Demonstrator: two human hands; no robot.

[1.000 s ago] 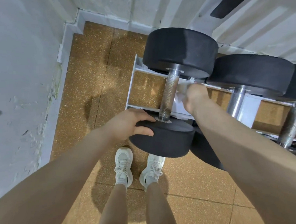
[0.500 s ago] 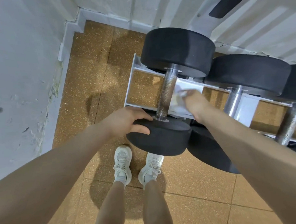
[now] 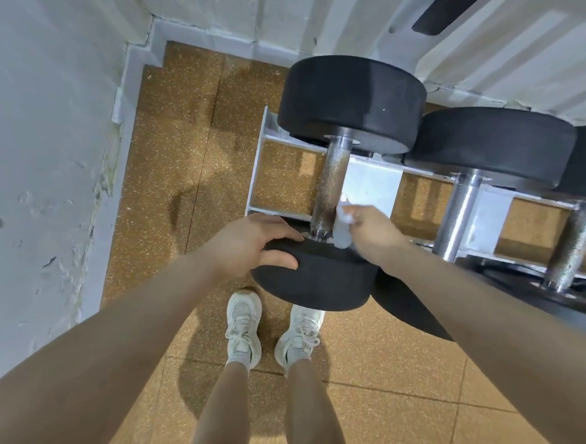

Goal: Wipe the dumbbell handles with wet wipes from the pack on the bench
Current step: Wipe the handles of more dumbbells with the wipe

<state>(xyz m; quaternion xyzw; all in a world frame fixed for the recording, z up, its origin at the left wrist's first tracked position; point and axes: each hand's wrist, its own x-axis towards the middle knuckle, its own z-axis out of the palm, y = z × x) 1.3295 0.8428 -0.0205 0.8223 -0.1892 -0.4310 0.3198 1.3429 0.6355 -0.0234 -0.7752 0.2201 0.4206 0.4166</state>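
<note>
Even bright light, soft floor (image 3: 190, 132) shadows, wide-angle edge distortion.

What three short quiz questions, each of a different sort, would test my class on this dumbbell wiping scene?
1. True or false: the left hand rests on the near weight head.
2. What does the right hand hold? A) spray bottle B) wet wipe C) brush
3. Fill in: the wipe touches the leftmost dumbbell's knurled ____.

Key: 1 true; 2 B; 3 handle.
</note>
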